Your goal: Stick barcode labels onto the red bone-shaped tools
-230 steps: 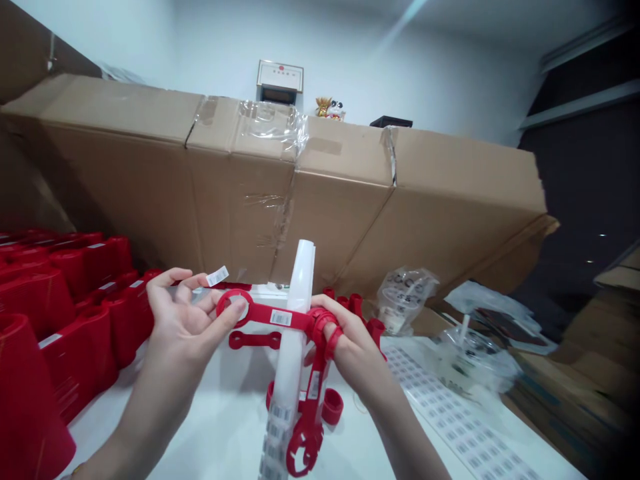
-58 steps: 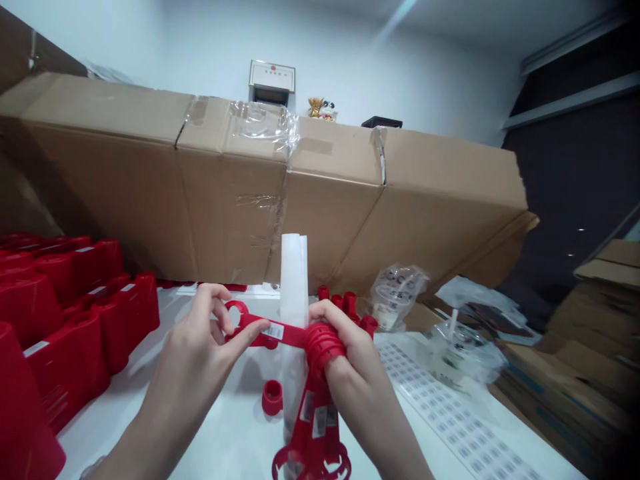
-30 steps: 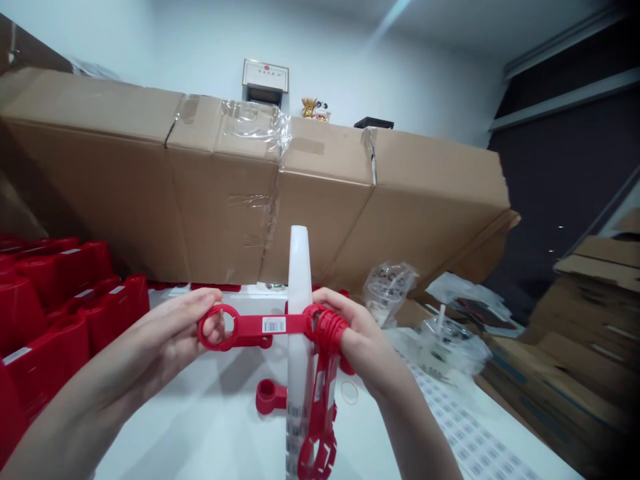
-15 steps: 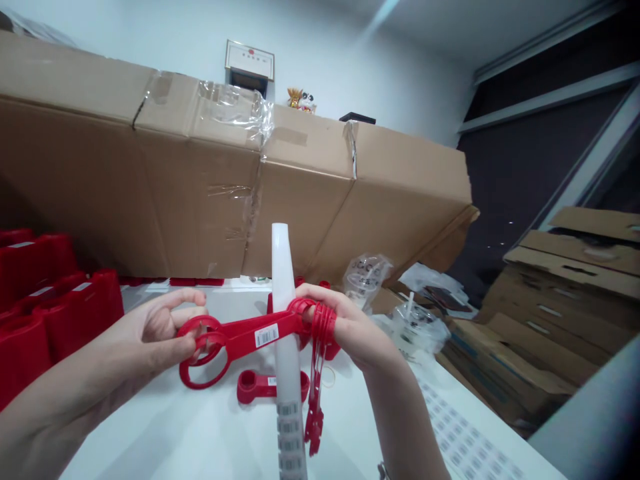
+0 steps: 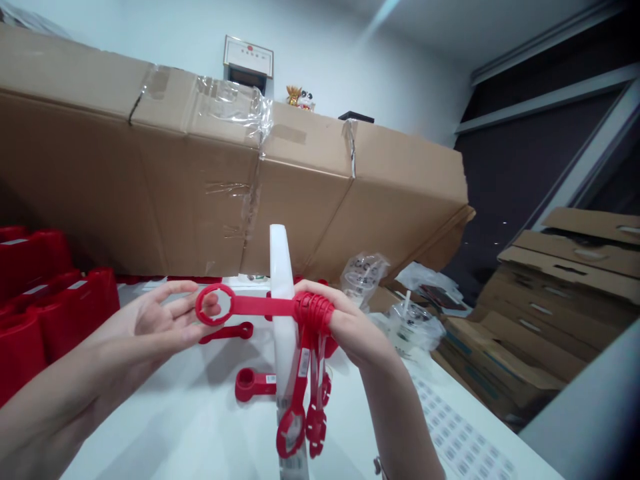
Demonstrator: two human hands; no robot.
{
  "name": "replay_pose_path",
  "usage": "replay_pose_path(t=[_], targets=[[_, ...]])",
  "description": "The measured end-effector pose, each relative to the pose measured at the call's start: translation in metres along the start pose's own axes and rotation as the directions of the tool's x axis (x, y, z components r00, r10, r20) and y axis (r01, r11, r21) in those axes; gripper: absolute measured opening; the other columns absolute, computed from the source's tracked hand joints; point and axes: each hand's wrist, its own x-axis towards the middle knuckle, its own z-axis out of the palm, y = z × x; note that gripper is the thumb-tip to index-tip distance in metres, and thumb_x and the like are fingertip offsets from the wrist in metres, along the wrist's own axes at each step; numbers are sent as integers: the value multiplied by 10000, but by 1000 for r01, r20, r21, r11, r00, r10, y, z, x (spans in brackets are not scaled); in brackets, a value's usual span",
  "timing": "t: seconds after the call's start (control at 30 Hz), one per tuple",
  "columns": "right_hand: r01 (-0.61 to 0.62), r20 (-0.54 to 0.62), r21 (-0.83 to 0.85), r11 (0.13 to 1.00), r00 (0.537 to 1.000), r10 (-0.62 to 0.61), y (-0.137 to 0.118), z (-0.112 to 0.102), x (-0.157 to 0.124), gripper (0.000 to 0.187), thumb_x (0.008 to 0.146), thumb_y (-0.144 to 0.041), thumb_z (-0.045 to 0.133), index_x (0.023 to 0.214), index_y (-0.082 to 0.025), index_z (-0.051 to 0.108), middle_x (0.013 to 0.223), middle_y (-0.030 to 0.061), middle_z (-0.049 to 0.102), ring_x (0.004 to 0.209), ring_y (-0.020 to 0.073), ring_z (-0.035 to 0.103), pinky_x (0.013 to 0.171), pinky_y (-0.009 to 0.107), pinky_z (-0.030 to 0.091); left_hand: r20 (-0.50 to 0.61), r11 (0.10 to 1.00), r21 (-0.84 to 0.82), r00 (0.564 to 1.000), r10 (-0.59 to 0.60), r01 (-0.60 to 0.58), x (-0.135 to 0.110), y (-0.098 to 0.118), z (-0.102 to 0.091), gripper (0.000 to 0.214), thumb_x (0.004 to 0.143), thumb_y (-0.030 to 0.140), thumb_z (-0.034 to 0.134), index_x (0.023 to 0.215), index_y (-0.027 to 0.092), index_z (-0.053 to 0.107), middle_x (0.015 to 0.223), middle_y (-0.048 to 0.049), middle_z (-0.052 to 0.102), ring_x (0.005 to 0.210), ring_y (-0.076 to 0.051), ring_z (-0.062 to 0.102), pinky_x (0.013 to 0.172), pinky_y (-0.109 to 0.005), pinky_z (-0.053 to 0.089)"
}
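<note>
My right hand (image 5: 357, 333) is closed around a bunch of red ring-ended plastic pieces (image 5: 315, 313), several of which hang down below it. One red piece (image 5: 260, 307) stretches level from the bunch to the left. Its ring (image 5: 216, 305) meets the thumb and a fingertip of my left hand (image 5: 160, 327), and that fingertip shows through the ring. A white strip of barcode labels (image 5: 283, 267) stands upright by my right fingers, behind the level piece. On the table lie a shorter red piece (image 5: 255, 384) and another red piece (image 5: 230, 332).
Red tubular parts (image 5: 75, 307) are stacked at the left. A large cardboard box (image 5: 300, 200) spans the back. Toward the right are a bagged drink cup (image 5: 407, 327), a barcode label sheet (image 5: 460, 433) on the white table (image 5: 200, 427), and stacked cartons (image 5: 530, 320).
The barcoded red piece my left hand pinched now hangs from the bunch in my right hand. Another piece points left, its ring at my left fingers.
</note>
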Motion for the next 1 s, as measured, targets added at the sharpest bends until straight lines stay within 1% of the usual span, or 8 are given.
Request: replay_pose_path(t=[0.1,0.23,0.3,0.43,0.57,0.83,0.9,1.0], targets=[[-10,-85,33,999,996,13,4,-2,2,75,887,-225,604,829,-198,643,764,-7,597,649,130,516,563,249,369,125,988,156,992,0,-20,4,-14,9,508,718,207,896,1117,248,584,1167,-69,727,1094,-263,708,943,-369,580],[49,-152,80,996,988,-37,5,-2,2,72,890,-221,611,828,-198,641,730,-13,595,620,122,506,550,245,376,352,877,477,925,-141,-47,3,-39,29,129,889,296,703,953,225,616,928,-2,678,900,-182,655,835,-314,523],[68,-185,85,994,981,-51,4,0,1,72,895,-215,589,849,-205,644,703,-17,592,590,121,499,527,245,377,392,820,561,909,-143,-113,1,-49,38,130,918,330,651,865,222,604,829,22,623,830,-169,607,792,-300,480],[112,-280,6,994,954,-106,0,6,-4,112,879,-173,547,884,-205,653,708,-16,591,603,129,519,518,244,387,386,757,613,922,-37,-226,-1,-64,41,177,916,360,647,818,230,579,799,30,597,756,-167,547,722,-288,437],[133,-348,-107,985,923,-163,-3,14,-6,174,878,-146,495,909,-201,657,731,-16,584,629,127,511,519,232,385,337,620,714,936,103,-325,0,-69,38,151,920,296,604,796,231,549,846,14,642,741,-167,547,701,-288,419],[127,-358,-192,973,914,-190,-8,22,-7,243,831,-85,426,905,-192,631,703,-23,589,595,128,496,499,231,371,357,527,756,919,164,-388,4,-73,38,162,978,255,517,822,229,555,788,20,632,710,-164,582,638,-267,413],[134,-359,-237,962,908,-215,-7,22,-6,254,826,-82,410,894,-200,624,701,-27,590,609,135,503,517,239,376,396,426,783,891,221,-454,3,-74,40,168,987,206,495,827,227,543,806,16,637,710,-164,588,661,-275,433],[156,-351,-289,945,901,-256,-4,19,-4,252,804,-83,399,866,-209,609,715,-27,590,638,147,508,546,254,381,498,187,811,822,277,-555,-1,-77,43,201,992,124,444,885,217,585,856,-15,661,721,-184,621,665,-294,467]])
